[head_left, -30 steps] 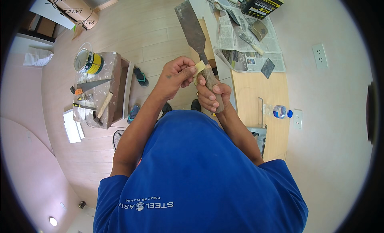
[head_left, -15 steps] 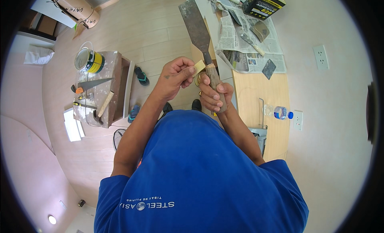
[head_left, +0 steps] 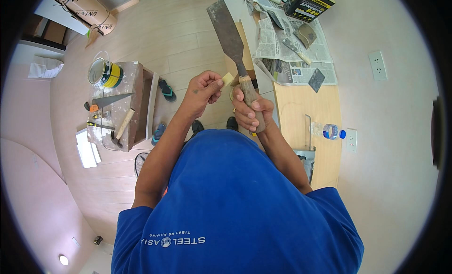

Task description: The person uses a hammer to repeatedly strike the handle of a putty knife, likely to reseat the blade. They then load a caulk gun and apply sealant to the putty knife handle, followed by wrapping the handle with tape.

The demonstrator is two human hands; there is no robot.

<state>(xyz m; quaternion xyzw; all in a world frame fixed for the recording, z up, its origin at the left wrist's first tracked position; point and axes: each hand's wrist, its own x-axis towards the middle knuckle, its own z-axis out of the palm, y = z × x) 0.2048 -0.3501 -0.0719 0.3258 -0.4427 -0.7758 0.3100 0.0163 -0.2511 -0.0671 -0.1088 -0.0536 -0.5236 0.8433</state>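
Observation:
My right hand (head_left: 253,112) is closed round the wooden handle (head_left: 248,89) of a scraper with a long, flat, worn metal blade (head_left: 227,31) pointing up and away. Beside the fingers of that hand shows part of a round yellowish thing, too hidden to name. Between the thumb and fingers of my left hand (head_left: 203,91) is pinched a small pale yellow strip (head_left: 227,79). It is held just left of the scraper's handle, apart from it.
At left, a paint-spattered wooden box (head_left: 133,76) carries a can (head_left: 106,73), a handsaw (head_left: 113,100) and a hammer (head_left: 125,123). At right, a wooden board (head_left: 296,104) bears newspaper (head_left: 278,48), a putty knife (head_left: 296,51) and a plastic bottle (head_left: 332,132). Slippers (head_left: 167,90) lie on the floor.
My left hand has drawn slightly left with the yellow strip, widening the gap to the scraper. The scraper has shifted a little left in my right hand's grip.

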